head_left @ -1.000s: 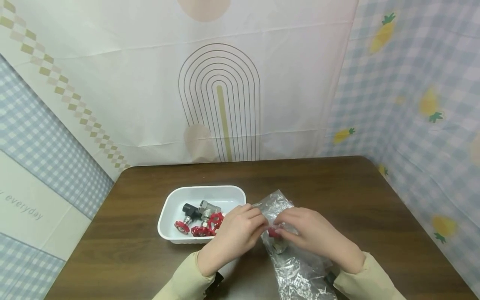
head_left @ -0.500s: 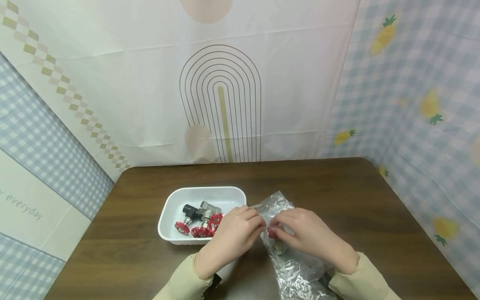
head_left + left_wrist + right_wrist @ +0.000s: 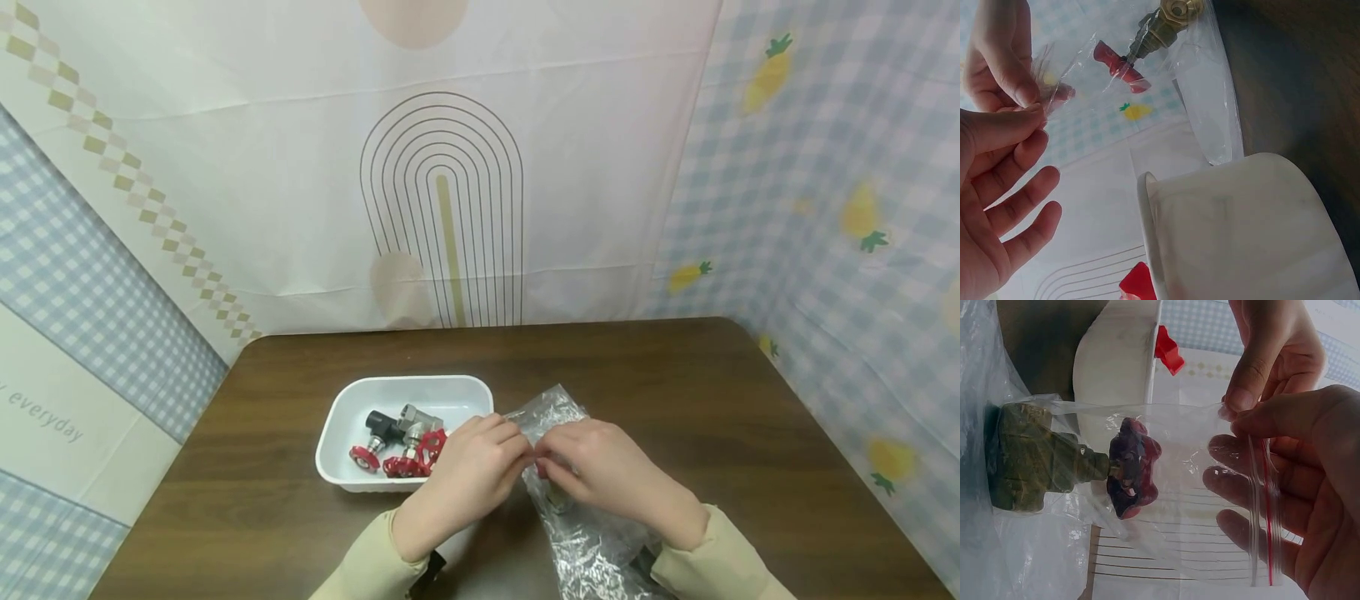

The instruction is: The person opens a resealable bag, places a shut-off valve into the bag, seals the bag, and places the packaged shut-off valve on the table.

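A clear zip bag (image 3: 1188,447) with a red line along its seal hangs between the two hands. Inside it sits a brass-coloured valve (image 3: 1025,456) with a red handwheel (image 3: 1134,469). My left hand (image 3: 480,462) pinches the bag's top edge between thumb and forefinger; its other fingers are spread in the left wrist view. Close against it, my right hand (image 3: 607,467) pinches the same edge, with its remaining fingers behind the plastic. In the head view the right hand hides most of the valve.
Left of the hands stands a white tray (image 3: 327,450) holding several valves with red handwheels (image 3: 365,457), one with a black body (image 3: 384,425). Crinkled clear plastic (image 3: 592,550) lies on the brown table (image 3: 255,433) below the hands. A patterned cloth (image 3: 585,167) hangs behind.
My right hand has slid a little to the left along the bag's top edge, towards the left hand, covering more of the red handwheel. The left hand has barely moved.
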A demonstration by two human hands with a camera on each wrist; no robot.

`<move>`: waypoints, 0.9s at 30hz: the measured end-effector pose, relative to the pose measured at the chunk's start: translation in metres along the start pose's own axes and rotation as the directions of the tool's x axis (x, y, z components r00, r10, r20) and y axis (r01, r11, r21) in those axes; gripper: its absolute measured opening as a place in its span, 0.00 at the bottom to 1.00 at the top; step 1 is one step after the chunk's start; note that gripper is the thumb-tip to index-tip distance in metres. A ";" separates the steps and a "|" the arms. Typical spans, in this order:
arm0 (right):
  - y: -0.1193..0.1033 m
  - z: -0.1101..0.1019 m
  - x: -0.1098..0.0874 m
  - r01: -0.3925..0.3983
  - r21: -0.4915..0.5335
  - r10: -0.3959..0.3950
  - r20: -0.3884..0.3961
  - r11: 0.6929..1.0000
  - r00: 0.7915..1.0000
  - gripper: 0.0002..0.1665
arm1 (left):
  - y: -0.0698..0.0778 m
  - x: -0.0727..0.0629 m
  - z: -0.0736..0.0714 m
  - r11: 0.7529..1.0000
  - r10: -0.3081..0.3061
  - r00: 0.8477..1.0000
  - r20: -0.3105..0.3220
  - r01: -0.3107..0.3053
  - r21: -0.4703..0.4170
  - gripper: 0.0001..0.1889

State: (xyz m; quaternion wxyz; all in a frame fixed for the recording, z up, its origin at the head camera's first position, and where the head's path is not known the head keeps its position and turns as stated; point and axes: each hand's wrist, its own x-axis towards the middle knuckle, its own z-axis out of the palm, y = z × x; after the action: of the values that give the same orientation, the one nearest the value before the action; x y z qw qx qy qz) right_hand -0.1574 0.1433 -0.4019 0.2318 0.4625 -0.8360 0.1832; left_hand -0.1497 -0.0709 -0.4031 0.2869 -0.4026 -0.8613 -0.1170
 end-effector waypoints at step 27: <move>0.011 0.007 -0.022 0.006 -0.140 -0.007 -0.005 0.990 1.000 0.07 | -0.005 -0.007 -0.002 0.999 0.039 0.999 -0.032 -0.038 0.025 0.07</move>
State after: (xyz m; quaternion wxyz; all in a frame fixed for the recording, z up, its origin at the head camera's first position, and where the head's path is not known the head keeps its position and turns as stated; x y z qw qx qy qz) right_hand -0.1578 0.1605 -0.4209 0.2667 0.4472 -0.8446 0.1245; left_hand -0.1489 -0.0789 -0.4055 0.3078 -0.4134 -0.8502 -0.1073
